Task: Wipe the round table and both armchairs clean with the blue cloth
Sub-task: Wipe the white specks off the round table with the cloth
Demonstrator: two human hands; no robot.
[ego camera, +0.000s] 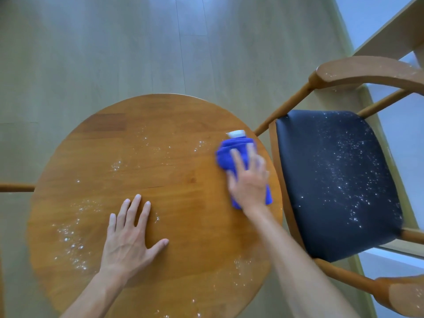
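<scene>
Blue cloth (231,154) on tabletop (183,203) right edge | right hand (249,180) presses it, fingers straight | left hand (130,235) flat, fingers spread | white crumbs (71,244) on tabletop and chair seat (332,180)

The left hand (128,239) lies flat, palm down, fingers straight and spread, thumb out to the right. The right hand (249,180), motion-blurred, presses down with fingers extended; both bare forearms reach in from below.

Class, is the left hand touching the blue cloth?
Apart. The head view shows the left hand flat on the table, with bare wood between it and the cloth under the right hand.
</scene>
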